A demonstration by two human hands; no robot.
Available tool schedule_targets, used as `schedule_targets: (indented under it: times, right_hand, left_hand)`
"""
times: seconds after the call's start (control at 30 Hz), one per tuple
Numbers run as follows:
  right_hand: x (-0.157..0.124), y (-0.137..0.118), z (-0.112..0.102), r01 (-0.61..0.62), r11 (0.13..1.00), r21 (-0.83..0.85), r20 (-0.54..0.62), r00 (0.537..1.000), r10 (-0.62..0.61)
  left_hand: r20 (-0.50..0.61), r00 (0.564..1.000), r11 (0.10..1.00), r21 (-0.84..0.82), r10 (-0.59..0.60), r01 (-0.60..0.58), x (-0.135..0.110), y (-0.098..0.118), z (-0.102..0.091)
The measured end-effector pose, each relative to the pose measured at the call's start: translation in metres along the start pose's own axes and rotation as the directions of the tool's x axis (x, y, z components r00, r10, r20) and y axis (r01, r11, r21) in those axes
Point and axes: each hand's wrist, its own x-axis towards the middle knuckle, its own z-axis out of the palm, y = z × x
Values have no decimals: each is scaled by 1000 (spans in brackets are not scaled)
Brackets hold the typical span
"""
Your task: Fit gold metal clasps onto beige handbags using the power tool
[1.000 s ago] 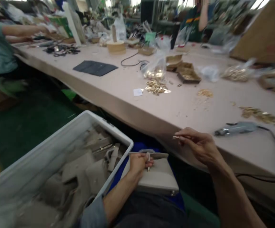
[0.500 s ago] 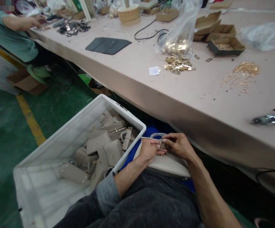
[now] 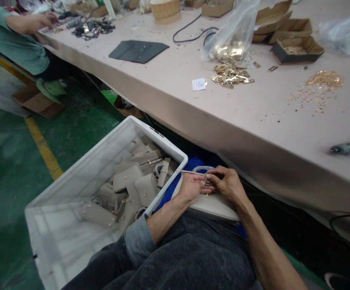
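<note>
Handbag [image 3: 214,207] in pale beige sits at the lower centre of the frame; above it the right hand [image 3: 227,184] pinches a small metal fitting [image 3: 207,182] in closed fingertips, the left hand [image 3: 192,187] curled against it, its exact hold unclear. Upper centre, a white label [image 3: 198,84] bears print too small to read.

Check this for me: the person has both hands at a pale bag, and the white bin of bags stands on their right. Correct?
Not quite: in the head view, the white bin stands on the person's left, not right. The rest holds: the left hand and right hand are both at the pale bag, and the bin has bags in it.
</note>
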Motion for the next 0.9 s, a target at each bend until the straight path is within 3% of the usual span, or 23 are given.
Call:
schedule_targets:
  times: [0.13,0.47,0.9]
  right_hand:
    - [1,-1,5,52,998,-47,-39,998,-54]
    - [-3,7,7,44,994,-98,-50,998,-49]
    - [-11,19,-1,184,980,-79,142,975,-172]
  left_hand:
    - [-13,1000,1000,-21,-11,11,-1,2,1]
    - [-65,998,999,-50,-7,4,-1,-2,5]
    - [-127,990,998,-12,-62,61,-4,0,4]
